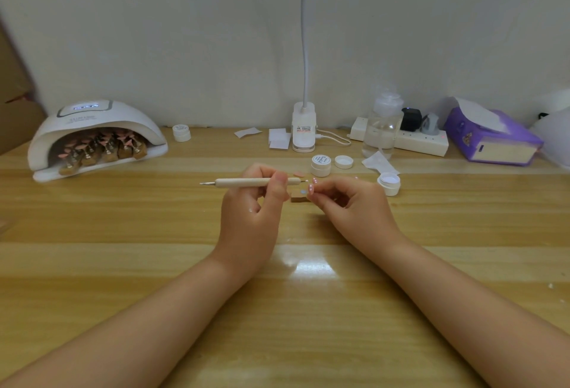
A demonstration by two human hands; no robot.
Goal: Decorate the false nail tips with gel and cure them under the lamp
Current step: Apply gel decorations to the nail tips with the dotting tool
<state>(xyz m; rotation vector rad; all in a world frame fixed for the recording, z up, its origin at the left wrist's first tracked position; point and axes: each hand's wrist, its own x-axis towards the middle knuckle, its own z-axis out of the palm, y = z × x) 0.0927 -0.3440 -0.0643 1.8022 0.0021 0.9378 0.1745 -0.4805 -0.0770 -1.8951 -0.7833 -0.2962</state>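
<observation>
Two hands: both are working low over the wooden counter (123, 264), near its middle.
Left hand (251, 211): its fingers are curling around a dotting tool (253, 182), thumb pressing on the wooden shaft, holding it level with one metal tip pointing left and the other toward the right hand.
Right hand (354, 205): its fingers are pinching a pink nail tip (311, 189) with white dots, holding it just beside the tool's right end.
Wooden block (299, 195): lying on the counter between the hands, carrying a small pale disc on top.
Loose nail tip (298, 174): lying flat on the counter just behind the tool.
Curing lamp (92, 128): sitting at the far left with its display glowing, sheltering a row of pink nail tips on stands (101, 147).
Gel pots: an open one (389, 183) is standing to the right of the right hand, a closed one (320, 165) behind it, with a loose lid (343, 161) beside that.
Back edge: a desk lamp base (303, 126), a clear bottle (382, 128), a power strip (425, 142) and a purple tissue box (493, 137) are lining the wall.
</observation>
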